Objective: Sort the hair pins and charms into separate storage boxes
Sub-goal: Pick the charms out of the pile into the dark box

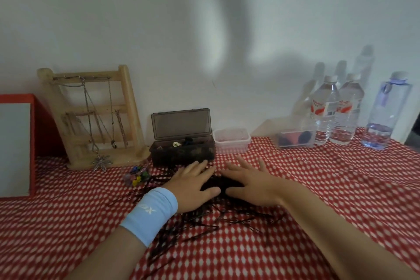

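Sorting barely begun: my left hand (195, 185) and right hand (252, 186) lie on the hair pins (204, 220), fingers spread, pinching nothing. Most pins remain heaped mid-bench; the charms (136, 176) lie left of them, near the open dark box (183, 151) and clear box (231, 141).

Black hair pins (200, 220) heaped; charms (136, 176) left; dark box (181, 154) open.

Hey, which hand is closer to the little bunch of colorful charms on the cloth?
Left. The left hand lies on the dark hair pins just right of the colorful charms; the right hand is farther right, beyond the left one.
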A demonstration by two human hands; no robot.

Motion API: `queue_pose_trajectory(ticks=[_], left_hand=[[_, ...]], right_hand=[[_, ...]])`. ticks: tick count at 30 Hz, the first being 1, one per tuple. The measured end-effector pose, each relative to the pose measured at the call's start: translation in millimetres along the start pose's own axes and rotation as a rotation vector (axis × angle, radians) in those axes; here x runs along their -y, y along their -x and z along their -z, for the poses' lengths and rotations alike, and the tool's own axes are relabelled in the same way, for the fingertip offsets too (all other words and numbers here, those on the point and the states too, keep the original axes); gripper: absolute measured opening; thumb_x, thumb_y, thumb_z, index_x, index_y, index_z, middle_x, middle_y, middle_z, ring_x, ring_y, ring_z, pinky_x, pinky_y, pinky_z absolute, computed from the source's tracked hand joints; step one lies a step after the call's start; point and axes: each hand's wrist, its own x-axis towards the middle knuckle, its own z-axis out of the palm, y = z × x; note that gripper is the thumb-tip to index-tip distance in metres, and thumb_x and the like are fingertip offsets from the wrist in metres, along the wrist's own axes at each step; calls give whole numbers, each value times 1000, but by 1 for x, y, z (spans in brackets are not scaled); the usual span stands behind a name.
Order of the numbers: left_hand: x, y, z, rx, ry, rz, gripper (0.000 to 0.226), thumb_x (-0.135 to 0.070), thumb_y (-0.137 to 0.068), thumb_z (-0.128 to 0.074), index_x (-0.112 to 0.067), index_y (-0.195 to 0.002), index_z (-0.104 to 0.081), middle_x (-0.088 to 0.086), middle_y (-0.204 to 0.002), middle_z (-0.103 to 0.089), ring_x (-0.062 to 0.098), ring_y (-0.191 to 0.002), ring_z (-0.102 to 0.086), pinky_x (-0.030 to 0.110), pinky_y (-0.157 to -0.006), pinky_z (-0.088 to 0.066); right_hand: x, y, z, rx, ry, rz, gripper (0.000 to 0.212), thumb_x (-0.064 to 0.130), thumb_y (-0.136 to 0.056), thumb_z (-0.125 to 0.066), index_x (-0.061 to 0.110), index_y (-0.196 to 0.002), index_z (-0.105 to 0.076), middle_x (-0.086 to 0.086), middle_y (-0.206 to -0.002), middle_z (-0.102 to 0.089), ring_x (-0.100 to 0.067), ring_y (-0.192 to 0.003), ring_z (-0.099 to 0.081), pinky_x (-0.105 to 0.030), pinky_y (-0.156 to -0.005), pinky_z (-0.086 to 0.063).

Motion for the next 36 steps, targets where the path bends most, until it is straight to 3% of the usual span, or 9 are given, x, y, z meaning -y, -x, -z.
queue_pose_trajectory(ticks=[5,7,10,13,18,22,26,32,36], left_hand=[[-14,6,-20,14,-24,-28,77,-61,-98,-28,-29,-155,12,-4,-163,17,15,-149,15,39,-122,8],[-14,17,-16,23,142,-87,82,-59,-97,-37,-32,-154,15,-6,-164,12,13,-150,10,36,-122,3],[1,35,-7,-90,493,-74,73,-51,-99,-42,-35,-155,2,-11,-163,-5,6,-149,-8,27,-121,-9],[34,42,-5,-271,226,152,65,-52,-100,-36,-28,-156,-12,-5,-164,-10,13,-150,-11,33,-122,-10],[50,43,-21,-7,42,288,79,-65,-97,-22,-21,-157,3,4,-164,12,22,-151,11,41,-122,3],[48,50,-15,-25,108,129,75,-62,-97,-33,-23,-157,-9,-2,-164,-5,17,-150,-2,35,-121,-7],[56,43,-4,-240,257,160,60,-51,-100,-36,-23,-152,-26,-1,-158,-24,18,-145,-19,34,-117,-20],[55,19,-17,-75,77,249,79,-64,-97,-22,-19,-157,3,4,-164,12,23,-151,8,39,-121,3],[54,23,-20,-57,66,123,79,-64,-96,-27,-22,-157,1,-2,-165,7,20,-151,6,39,-123,-1]], right_hand=[[-1,8,-3,136,26,-65,75,69,-99,-28,39,-159,6,7,-168,13,-16,-154,14,-51,-122,9],[5,10,7,155,-7,-72,74,66,-99,-36,42,-159,-1,6,-169,-1,-19,-155,2,-53,-123,3],[28,-1,15,-73,-41,11,57,52,-102,-41,36,-155,-31,2,-160,-34,-21,-148,-29,-48,-122,-15],[55,-27,17,-142,-52,64,52,47,-104,-42,25,-151,-43,-3,-154,-43,-23,-138,-42,-39,-115,-31],[74,-65,7,0,68,-7,65,55,-101,-41,24,-157,-32,-12,-160,-31,-33,-145,-33,-46,-119,-28],[79,-66,10,42,74,36,44,42,-100,-49,23,-139,-56,-9,-143,-51,-28,-129,-50,-42,-110,-41],[77,-68,24,-27,-3,56,24,32,-98,-53,22,-107,-72,0,-109,-68,-19,-101,-62,-31,-88,-49],[68,-80,6,-7,27,65,43,32,-102,-46,23,-143,-52,-6,-148,-48,-26,-131,-49,-39,-112,-37],[57,-70,0,7,23,94,49,33,-100,-48,37,-149,-44,5,-153,-45,-20,-138,-43,-41,-118,-30]])
